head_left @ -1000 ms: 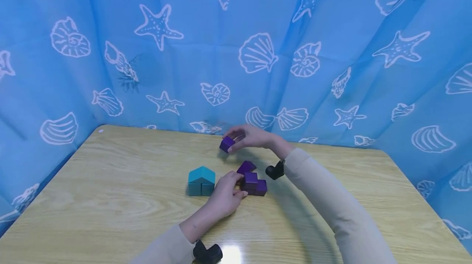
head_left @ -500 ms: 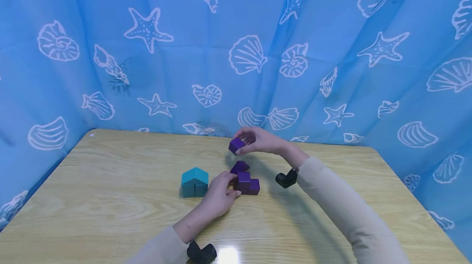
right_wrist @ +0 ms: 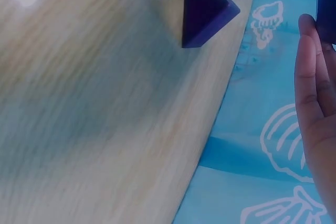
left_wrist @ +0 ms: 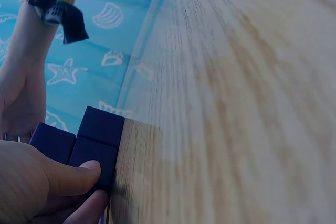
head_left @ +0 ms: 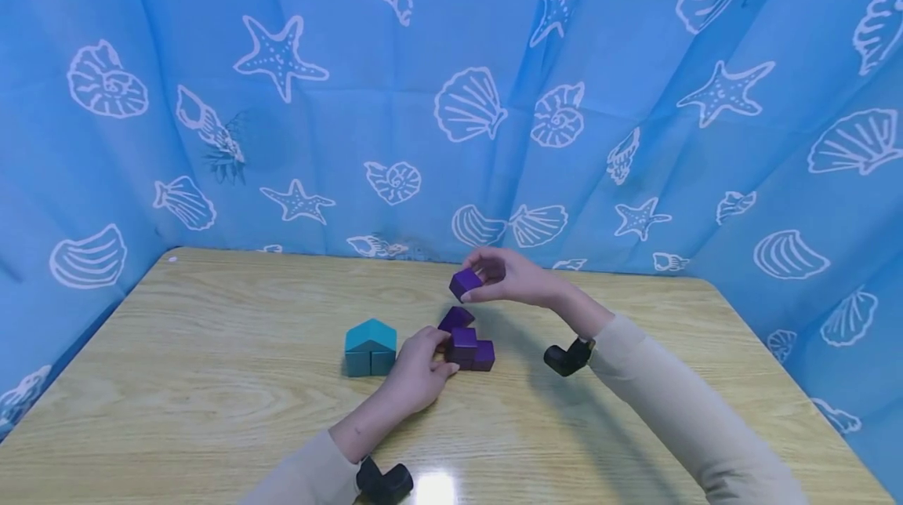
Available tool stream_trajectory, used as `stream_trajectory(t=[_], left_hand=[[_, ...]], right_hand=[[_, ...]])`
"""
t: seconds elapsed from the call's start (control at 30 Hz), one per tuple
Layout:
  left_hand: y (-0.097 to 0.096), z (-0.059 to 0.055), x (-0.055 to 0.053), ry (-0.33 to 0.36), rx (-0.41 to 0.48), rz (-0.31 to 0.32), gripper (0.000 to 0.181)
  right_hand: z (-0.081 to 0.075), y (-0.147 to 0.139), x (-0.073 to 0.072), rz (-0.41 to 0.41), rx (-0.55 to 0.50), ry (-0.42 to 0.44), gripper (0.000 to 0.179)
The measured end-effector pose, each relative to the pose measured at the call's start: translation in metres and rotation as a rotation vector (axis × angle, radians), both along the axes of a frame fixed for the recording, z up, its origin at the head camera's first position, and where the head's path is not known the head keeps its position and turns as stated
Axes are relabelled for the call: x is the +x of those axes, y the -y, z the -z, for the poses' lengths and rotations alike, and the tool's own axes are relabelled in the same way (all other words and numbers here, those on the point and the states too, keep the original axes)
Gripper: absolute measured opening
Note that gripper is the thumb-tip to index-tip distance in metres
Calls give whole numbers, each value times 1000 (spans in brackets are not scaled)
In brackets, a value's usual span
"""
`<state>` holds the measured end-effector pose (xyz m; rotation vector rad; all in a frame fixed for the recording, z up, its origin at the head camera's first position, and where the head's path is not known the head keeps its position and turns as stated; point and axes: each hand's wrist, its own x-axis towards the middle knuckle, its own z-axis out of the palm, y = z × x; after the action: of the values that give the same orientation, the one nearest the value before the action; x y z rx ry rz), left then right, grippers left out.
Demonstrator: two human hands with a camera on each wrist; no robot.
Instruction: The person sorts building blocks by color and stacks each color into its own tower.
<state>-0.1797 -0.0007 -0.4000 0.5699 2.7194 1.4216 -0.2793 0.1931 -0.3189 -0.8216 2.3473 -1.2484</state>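
In the head view my right hand (head_left: 511,277) pinches a purple cube (head_left: 466,284) between thumb and fingertips, raised above the table. Below it a purple triangular block (head_left: 456,318) sits behind a small group of purple cubes: one cube (head_left: 463,339) on top, another (head_left: 483,356) lower at its right. My left hand (head_left: 418,373) grips this group from the left side. The left wrist view shows the thumb (left_wrist: 73,177) pressed on one purple block (left_wrist: 94,153). The right wrist view has the triangular block (right_wrist: 207,11) near the top edge.
Left of my left hand stands a small teal house shape: a roof block (head_left: 371,332) over two teal cubes (head_left: 358,365). All of it is on a wooden table (head_left: 233,379). A blue shell-patterned curtain (head_left: 395,121) hangs behind the table's far edge.
My right hand has carried the purple cube to the right, from behind and left of the purple group to above its triangular block. The left hand keeps its grip in the same place.
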Motion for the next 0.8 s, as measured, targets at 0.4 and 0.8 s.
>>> stream_trajectory(t=[0.4, 0.8], left_hand=[[1, -1, 0, -10, -1, -1, 38], [0, 1, 1, -16, -3, 1, 38]], right_hand=[[13, -19, 27, 46, -42, -125, 33], [33, -27, 49, 138, -47, -143, 32]])
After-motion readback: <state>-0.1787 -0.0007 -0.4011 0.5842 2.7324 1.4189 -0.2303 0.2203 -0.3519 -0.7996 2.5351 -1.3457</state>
